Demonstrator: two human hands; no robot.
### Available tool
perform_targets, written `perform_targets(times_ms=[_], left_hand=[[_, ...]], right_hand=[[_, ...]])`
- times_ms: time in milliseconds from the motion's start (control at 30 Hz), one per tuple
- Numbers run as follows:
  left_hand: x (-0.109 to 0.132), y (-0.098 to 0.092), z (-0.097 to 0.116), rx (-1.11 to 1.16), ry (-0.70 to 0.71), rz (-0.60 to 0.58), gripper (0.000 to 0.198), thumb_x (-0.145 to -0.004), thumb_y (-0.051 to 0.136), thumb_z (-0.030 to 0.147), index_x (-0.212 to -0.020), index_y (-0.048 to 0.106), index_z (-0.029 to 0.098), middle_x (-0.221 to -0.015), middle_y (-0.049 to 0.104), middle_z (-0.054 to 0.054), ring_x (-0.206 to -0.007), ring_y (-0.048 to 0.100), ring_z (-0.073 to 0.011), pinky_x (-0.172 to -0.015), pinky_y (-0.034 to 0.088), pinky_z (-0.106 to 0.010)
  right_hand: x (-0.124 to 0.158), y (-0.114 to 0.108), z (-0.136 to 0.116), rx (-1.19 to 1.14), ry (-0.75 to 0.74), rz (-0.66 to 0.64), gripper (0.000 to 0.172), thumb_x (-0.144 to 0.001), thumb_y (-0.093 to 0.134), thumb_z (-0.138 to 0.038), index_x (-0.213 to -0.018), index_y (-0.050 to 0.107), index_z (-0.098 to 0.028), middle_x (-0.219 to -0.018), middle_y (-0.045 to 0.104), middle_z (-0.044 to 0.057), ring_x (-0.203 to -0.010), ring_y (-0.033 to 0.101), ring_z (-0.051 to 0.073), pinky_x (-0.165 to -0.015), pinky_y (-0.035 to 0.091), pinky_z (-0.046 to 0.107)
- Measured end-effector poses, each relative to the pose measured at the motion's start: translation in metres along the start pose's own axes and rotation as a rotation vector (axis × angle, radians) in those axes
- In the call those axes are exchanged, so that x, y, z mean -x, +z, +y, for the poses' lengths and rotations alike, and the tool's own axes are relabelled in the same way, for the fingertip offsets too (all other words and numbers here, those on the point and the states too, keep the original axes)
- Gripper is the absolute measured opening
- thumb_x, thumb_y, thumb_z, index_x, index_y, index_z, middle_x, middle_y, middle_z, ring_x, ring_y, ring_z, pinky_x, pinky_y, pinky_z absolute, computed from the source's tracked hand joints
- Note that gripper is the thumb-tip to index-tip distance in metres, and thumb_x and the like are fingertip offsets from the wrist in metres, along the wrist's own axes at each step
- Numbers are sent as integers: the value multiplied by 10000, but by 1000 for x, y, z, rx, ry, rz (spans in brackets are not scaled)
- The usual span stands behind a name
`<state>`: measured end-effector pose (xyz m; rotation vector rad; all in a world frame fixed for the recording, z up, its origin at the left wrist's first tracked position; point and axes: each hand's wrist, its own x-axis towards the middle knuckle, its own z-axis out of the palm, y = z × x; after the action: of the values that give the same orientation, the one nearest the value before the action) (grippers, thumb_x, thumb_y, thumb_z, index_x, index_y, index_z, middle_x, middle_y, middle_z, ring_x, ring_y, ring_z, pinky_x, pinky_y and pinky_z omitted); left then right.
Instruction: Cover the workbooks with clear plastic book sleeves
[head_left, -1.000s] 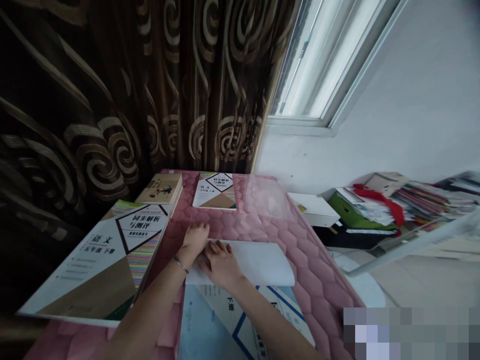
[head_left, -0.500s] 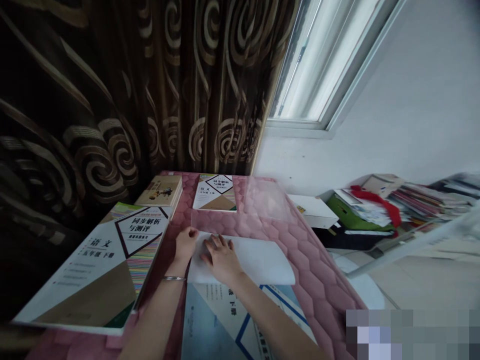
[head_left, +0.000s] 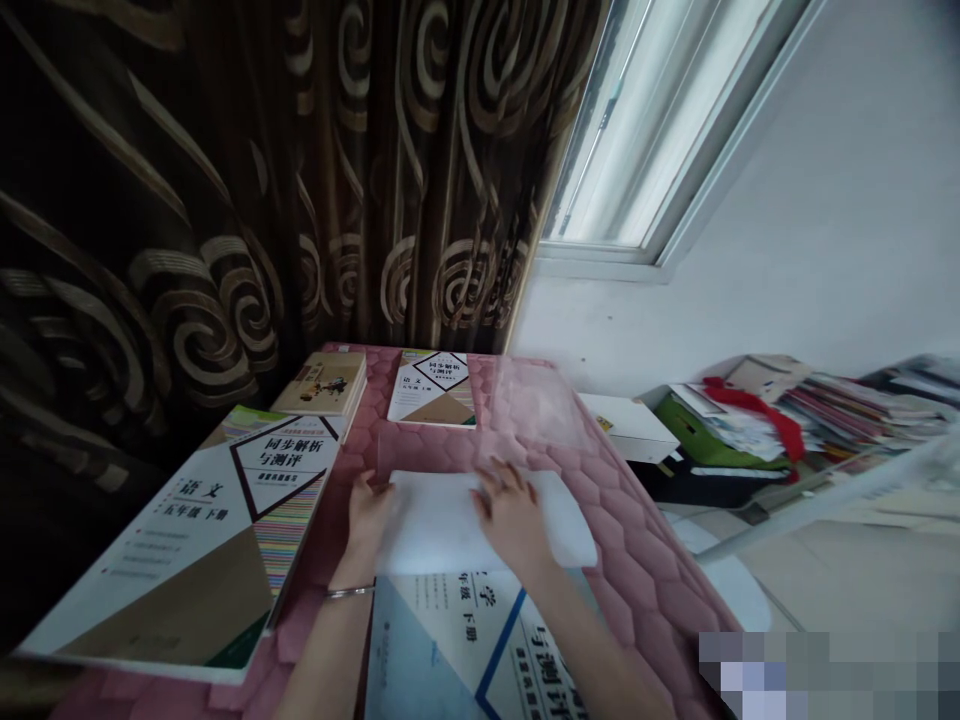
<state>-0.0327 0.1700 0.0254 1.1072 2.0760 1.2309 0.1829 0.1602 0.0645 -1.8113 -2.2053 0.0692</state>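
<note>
White sheet [head_left: 442, 520]: lying beneath both hands, over the workbook [head_left: 450, 640] by the wrists. Right hand [head_left: 514, 512] pressing flat, fingers spread; left hand [head_left: 367, 515] touching the sheet's edge, grip unclear. Risk: uneven pressure possibly creasing or skewing the sheet.

Bare quilt [head_left: 645, 570] lies open right of the sheet [head_left: 442, 515]; a large book [head_left: 202, 540] crowds the left; a stack [head_left: 324, 383], small book [head_left: 433, 388] and curtain [head_left: 225, 200] close the far end.
</note>
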Motion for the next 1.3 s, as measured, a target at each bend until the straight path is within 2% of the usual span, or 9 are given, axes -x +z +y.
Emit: perform_targets(times_ms=[67, 167, 300, 433, 600, 700, 900, 1100, 1300], left_hand=[[0, 0, 0, 31, -55, -32, 396, -732, 624, 104, -1125, 584, 77, -719, 733, -33, -702, 713, -198, -614, 537, -260], [-1, 1, 1, 58, -96, -63, 394, -737, 598, 97, -1131, 590, 86, -758, 742, -40, -743, 716, -187, -656, 541, -257], [-3, 1, 1, 67, -104, -83, 362, -747, 586, 110, -1109, 607, 113, -797, 750, -47, -787, 717, -179, -691, 539, -254], [-6, 1, 0, 36, -106, -91, 360, -717, 586, 83, -1074, 617, 107, -751, 738, -41, -761, 715, -193, -675, 525, -249], [-8, 3, -2, -2, -90, -76, 400, -704, 565, 64, -1102, 604, 75, -752, 730, -68, -762, 707, -201, -685, 516, -261], [-9, 3, -4, -9, -76, -76, 393, -718, 548, 61, -1107, 598, 92, -782, 732, -69, -774, 703, -188, -687, 513, -255], [-10, 1, -6, -29, -67, -74, 352, -714, 533, 44, -1046, 616, 123, -824, 734, -80, -824, 705, -194, -727, 505, -252], [-8, 0, -4, -46, -74, -61, 334, -745, 544, 98, -1073, 610, 95, -854, 728, -114, -869, 700, -233, -791, 509, -307], [-8, 1, -6, -18, -75, -53, 314, -723, 531, 59, -1018, 625, 109, -858, 728, -111, -843, 697, -223, -775, 503, -296]], right_hand=[[1, -6, 28, 76, 189, 22, 460, -937, 426, -332, -1355, 541, -179, -1469, 442, 162, -1337, 389, 352, -1017, 362, 532], [2, -8, 66, 103, 418, 25, 541, -934, 398, -399, -1397, 470, -126, -1388, 500, 213, -1233, 488, 365, -922, 434, 509], [-5, -3, 97, -81, 575, -64, 481, -936, 393, -433, -1251, 587, -125, -1182, 638, 185, -1048, 626, 297, -840, 475, 395], [-13, 4, 109, -314, 553, -142, 335, -914, 461, -355, -998, 701, -137, -948, 714, 146, -914, 675, 245, -726, 467, 305], [-20, 12, 116, -342, 474, -124, 227, -859, 526, -279, -806, 716, -165, -769, 712, 85, -774, 680, 215, -625, 430, 282], [-27, 15, 119, -323, 448, -104, 224, -853, 525, -257, -798, 724, -168, -766, 713, 61, -787, 679, 203, -635, 423, 259], [-42, 16, 118, -258, 437, -114, 232, -840, 560, -255, -724, 726, -140, -731, 711, 94, -756, 666, 217, -606, 379, 273], [-52, 17, 115, -257, 478, -137, 142, -783, 625, -235, -800, 739, -152, -799, 726, 89, -786, 664, 209, -625, 386, 265], [-59, 13, 114, -348, 549, -170, 164, -748, 657, -248, -617, 675, -152, -581, 634, 53, -648, 640, 205, -551, 372, 268]])
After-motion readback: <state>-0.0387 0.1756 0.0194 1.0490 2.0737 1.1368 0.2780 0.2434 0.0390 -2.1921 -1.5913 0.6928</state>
